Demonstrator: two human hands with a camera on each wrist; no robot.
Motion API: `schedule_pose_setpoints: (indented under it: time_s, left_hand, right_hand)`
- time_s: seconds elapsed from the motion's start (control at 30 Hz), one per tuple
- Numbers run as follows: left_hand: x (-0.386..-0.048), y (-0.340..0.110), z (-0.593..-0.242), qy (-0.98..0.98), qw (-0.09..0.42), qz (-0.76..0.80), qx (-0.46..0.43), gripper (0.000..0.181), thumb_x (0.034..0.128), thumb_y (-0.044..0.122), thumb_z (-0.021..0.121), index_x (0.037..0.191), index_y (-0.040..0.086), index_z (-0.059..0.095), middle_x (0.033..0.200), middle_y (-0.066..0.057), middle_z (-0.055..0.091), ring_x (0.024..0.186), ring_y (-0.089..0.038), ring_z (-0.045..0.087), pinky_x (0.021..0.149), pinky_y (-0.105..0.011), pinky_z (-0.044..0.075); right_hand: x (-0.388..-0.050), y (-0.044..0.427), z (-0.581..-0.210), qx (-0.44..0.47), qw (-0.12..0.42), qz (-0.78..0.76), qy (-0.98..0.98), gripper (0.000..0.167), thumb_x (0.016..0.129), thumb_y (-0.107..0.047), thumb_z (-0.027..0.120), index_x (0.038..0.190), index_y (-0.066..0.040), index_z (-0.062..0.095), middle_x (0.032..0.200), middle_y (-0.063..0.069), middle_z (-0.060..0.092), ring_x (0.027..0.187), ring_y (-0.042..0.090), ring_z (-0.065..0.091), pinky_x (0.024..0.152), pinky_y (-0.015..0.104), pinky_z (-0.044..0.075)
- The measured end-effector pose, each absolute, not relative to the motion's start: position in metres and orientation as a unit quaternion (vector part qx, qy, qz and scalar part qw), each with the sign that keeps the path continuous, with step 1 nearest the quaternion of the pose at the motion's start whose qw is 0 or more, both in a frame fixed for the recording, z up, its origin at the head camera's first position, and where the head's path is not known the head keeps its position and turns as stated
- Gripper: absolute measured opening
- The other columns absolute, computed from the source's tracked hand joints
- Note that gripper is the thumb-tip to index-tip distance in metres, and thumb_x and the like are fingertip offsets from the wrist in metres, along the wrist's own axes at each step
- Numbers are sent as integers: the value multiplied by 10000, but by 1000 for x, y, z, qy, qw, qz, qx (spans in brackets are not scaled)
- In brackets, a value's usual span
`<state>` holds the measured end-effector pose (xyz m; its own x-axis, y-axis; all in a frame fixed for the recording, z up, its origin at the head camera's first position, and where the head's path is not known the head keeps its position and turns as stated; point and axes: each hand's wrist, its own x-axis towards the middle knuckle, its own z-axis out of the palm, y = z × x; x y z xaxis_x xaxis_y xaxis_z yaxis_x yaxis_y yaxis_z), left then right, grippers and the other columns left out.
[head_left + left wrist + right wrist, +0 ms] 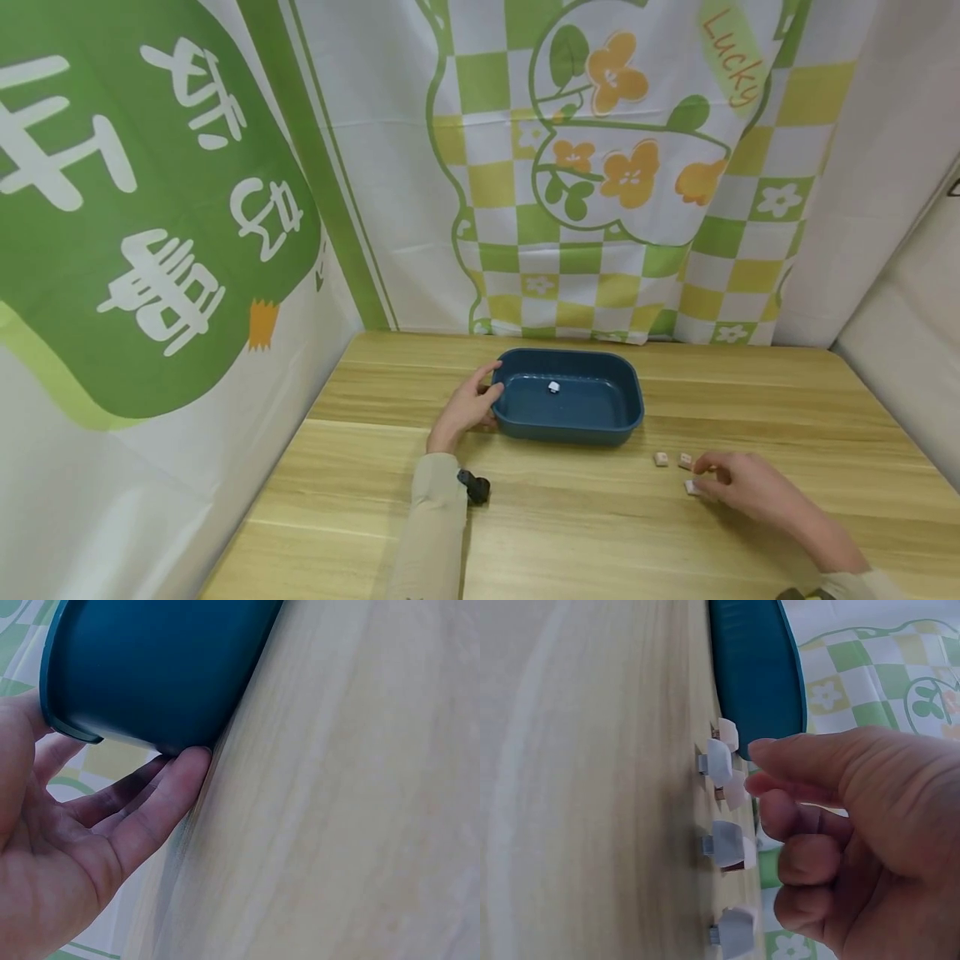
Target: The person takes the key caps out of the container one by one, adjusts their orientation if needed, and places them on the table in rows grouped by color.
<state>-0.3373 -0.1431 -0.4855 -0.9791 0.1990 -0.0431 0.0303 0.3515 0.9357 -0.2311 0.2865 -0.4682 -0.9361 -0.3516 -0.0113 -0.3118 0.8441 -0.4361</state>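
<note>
A dark blue rectangular basin (570, 434) stands on the wooden table. My left hand (467, 408) holds its left end, with a thumb and finger at the rim and other fingers against the outer wall (165, 667). Inside the basin lies one small white keycap (553, 387). To the right of the basin, my right hand (753, 492) hovers at several small keycaps, its thumb by a white one (691, 487). In the right wrist view the keycaps (727, 844) stand in a row beside the bent fingers, and I see none between thumb and index.
Two pinkish keycaps, one (661, 459) and another (686, 460), sit between the basin and my right hand. More keycaps (736, 934) are hidden by that hand in the head view. A patterned cloth (570, 275) hangs behind the table (570, 533).
</note>
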Motion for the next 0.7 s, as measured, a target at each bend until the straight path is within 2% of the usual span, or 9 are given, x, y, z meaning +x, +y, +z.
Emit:
schedule_pose_setpoints:
  time_s: [0.17, 0.53, 0.7]
  left_hand:
    - [-339, -142, -486, 820, 75, 562, 71, 499, 1030, 306, 518, 1508, 314, 375, 1198, -211, 629, 645, -314, 666, 620, -380, 600]
    - [-339, -143, -485, 820, 74, 562, 73, 493, 1030, 311, 517, 1504, 323, 380, 1236, -218, 619, 643, -327, 662, 621, -388, 597]
    - [-337, -144, -485, 818, 77, 566, 67, 494, 1030, 311, 519, 1503, 325, 379, 1214, -218, 616, 653, -331, 661, 622, -390, 598]
  right_hand:
    - [-236, 286, -464, -177, 44, -231, 956, 116, 939, -265, 655, 961, -166, 711, 674, -103, 553, 566, -7, 439, 501, 200, 395]
    - [-248, 261, -452, -210, 24, -240, 948, 124, 969, -280, 624, 986, -176, 689, 713, -112, 570, 544, -10, 471, 497, 203, 420]
    - [-252, 253, -450, -224, -2, -246, 943, 85, 965, -239, 633, 949, -178, 689, 715, -133, 572, 603, -27, 475, 534, 195, 427]
